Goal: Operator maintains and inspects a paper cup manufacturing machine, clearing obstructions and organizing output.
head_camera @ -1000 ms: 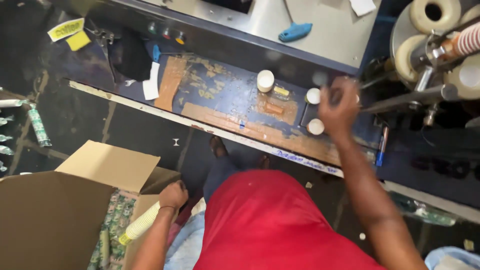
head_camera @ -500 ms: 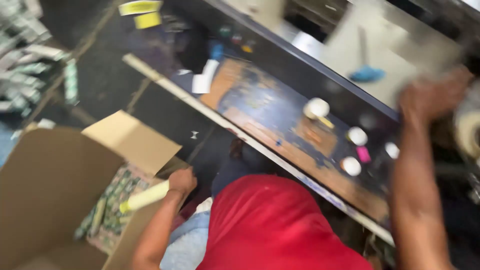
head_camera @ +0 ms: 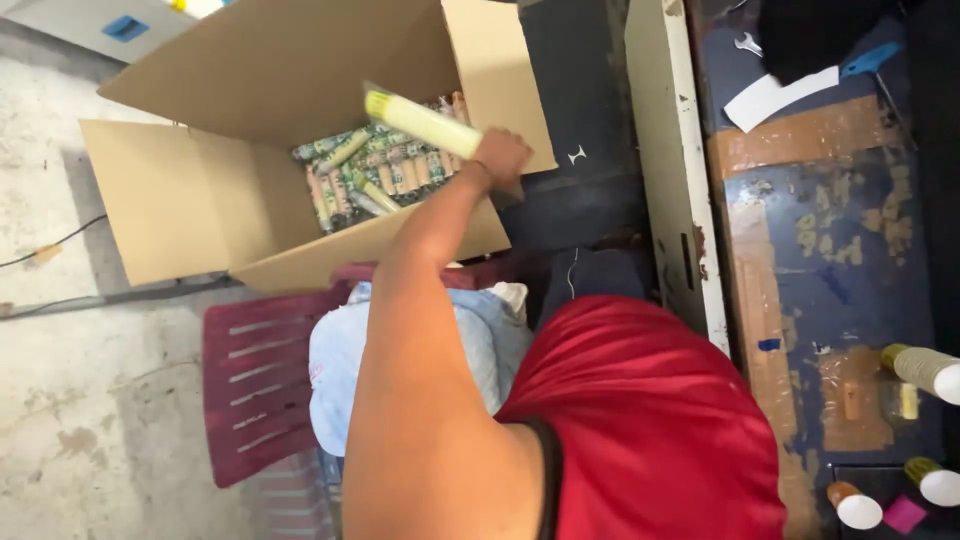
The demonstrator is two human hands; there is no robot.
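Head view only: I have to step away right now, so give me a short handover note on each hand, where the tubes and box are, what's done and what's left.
Left hand: closed around a pale yellow tube, held over the open cardboard box.
Right hand: out of view, so its state is unknown.
Things: the box stands on the floor beside the dark red plastic chair and already holds many similar tubes lying in a heap. Three capped tubes lie on the worn blue workbench at the right.
Done: many tubes are boxed.
Left: the held tube is not yet in the box; those on the bench are unboxed.
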